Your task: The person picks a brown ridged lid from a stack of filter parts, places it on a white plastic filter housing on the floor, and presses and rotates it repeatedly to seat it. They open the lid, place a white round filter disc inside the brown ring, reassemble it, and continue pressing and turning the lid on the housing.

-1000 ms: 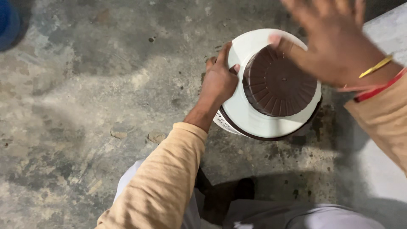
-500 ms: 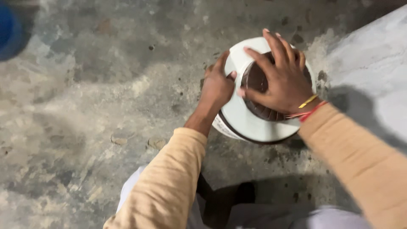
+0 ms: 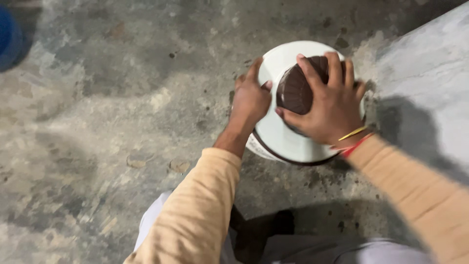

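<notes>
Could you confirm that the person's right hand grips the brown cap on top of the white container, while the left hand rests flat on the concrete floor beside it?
Not quite. The head view shows the left hand steadying the rim of the white container, not flat on the concrete floor. The rest holds: the right hand grips the brown cap on top.

I see a round container (image 3: pixel 286 142) standing on the concrete floor (image 3: pixel 122 112), ahead of my knees | a ribbed lid (image 3: pixel 295 90) sits on its top | my left hand (image 3: pixel 250 100) rests on its left edge | my right hand (image 3: pixel 332 105) lies over the lid | a raised slab (image 3: pixel 425 78) is just to its right.
</notes>
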Available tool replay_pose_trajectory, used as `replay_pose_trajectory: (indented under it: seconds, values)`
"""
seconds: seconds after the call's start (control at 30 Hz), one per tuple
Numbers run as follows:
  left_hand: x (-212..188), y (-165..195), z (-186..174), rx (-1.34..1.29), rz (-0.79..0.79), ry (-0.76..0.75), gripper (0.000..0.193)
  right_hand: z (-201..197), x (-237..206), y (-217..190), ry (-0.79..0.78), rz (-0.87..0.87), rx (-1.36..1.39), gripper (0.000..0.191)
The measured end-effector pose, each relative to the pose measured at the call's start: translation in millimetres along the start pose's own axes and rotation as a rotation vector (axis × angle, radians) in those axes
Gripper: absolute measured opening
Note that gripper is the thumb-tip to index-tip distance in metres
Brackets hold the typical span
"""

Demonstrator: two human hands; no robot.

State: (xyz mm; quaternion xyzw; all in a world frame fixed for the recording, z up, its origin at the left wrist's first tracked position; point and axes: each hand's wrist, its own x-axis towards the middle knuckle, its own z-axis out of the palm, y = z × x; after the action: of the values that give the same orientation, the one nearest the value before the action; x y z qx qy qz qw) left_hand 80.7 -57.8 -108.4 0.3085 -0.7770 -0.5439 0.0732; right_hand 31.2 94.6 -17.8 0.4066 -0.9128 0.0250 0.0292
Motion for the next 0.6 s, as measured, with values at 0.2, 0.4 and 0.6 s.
replay_pose_trajectory:
  seconds: [0.2,0.4,0.6]
  values:
    - [-4,4,-2,-0.006,-0.027,0.004,0.066,-5,14,-50,0.059,0.611,0.066,0.101]
    - [-2,13,-5,0.005,-0.015,-0.011,0.066,-36,7,4,-0.564,0.469,0.112,0.135]
    - [-3,15,-6,0.016,-0.071,-0.035,0.066,-42,5,69,-0.393,-0.446,-0.327,0.148]
